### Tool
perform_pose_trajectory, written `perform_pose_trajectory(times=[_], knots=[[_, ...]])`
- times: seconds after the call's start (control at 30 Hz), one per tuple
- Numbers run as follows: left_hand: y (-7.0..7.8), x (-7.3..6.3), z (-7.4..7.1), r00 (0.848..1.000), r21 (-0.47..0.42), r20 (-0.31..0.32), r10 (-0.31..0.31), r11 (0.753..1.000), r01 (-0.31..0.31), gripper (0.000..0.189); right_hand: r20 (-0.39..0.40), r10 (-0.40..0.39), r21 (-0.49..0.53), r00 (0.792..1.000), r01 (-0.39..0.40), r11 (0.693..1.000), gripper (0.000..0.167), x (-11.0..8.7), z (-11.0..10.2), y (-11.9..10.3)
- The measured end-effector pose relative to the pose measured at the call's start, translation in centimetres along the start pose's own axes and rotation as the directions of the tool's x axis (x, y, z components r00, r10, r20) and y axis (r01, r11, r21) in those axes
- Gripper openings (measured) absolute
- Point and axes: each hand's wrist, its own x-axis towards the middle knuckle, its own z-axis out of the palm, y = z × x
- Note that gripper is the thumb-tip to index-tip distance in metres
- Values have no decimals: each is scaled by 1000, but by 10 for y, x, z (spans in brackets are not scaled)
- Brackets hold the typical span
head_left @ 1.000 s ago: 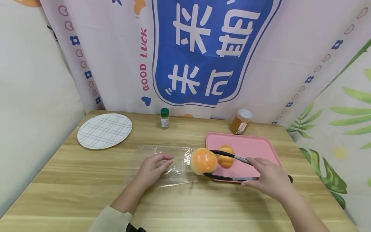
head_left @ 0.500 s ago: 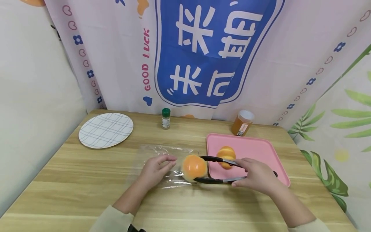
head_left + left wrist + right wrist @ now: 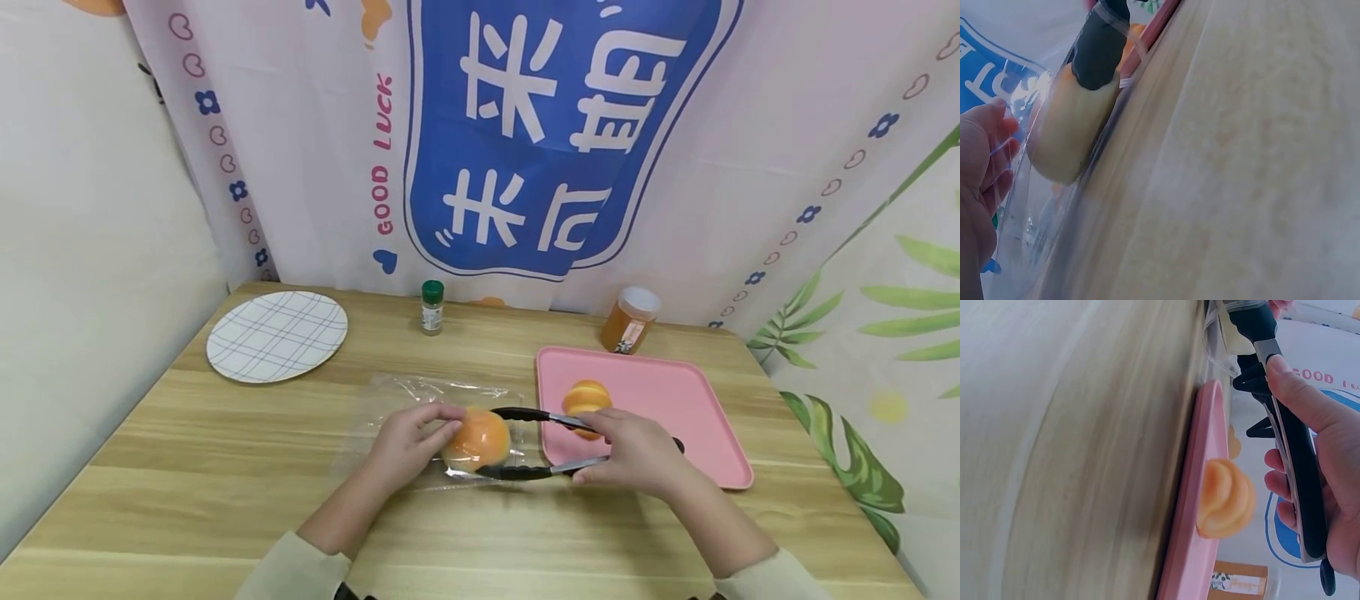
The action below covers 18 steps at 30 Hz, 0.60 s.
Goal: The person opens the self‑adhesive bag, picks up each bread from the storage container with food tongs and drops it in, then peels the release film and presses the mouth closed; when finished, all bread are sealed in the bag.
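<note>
A round orange-topped bun is inside a clear plastic bag, with film around it in the left wrist view. Black-tipped tongs clamp the bun from both sides, and their tips reach past the bag's mouth. My right hand grips the tongs by their handles, thumb on one arm and fingers on the other. At the bag's upper film, my left hand pinches the plastic beside the bun; its fingertips are partly seen through film. The bun's far side is hidden.
A pink tray at the right carries a second, ridged bun. Behind it stands a jar of amber contents. A green-capped shaker stands at the back, and a checked plate lies at the back left.
My right hand has moved left with the tongs, carrying the bun from beside the tray into the bag. The left hand has stayed nearly in place at the bag.
</note>
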Motion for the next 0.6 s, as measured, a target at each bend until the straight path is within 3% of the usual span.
perform_pose_trajectory(times=[0.2, 0.6], knots=[[2, -1, 0, 1000, -4, -3, -2, 1000, 2, 11, 12, -12, 14, 1000, 12, 1000, 77, 6, 5, -6], [3, -1, 0, 1000, -13, -15, 19, 1000, -19, 11, 36, 46, 67, 998, -48, 997, 82, 12, 15, -9]])
